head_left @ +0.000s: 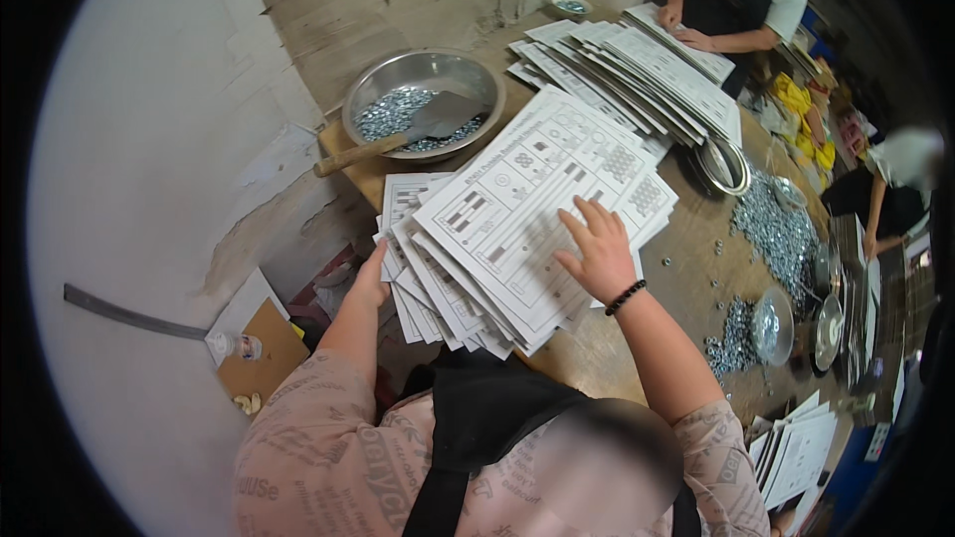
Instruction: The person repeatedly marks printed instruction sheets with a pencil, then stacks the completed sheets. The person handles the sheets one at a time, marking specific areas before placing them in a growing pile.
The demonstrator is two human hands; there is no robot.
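Note:
A thick, uneven stack of white printed sheets or cards (537, 204) is in front of me at the table's near left edge. My left hand (370, 276) grips the stack's left side, its fingers partly hidden by the edges. On the top sheet, which carries a grid of small drawings, my right hand (602, 254) lies with the fingers spread. A black bead bracelet circles that wrist. Just beyond the stack stands a steel bowl (497, 89) of small shiny metal pieces, with a wooden-handled scoop (448, 116) resting in it.
More printed stacks (637, 70) lie at the back, where a co-worker's hands (686, 30) rest. Right of me are a tilted steel bowl (721, 167), loose metal nuts (781, 234) in piles and a clear bowl (772, 326). Another person (880, 194) is at far right. A wall (169, 139) borders the left.

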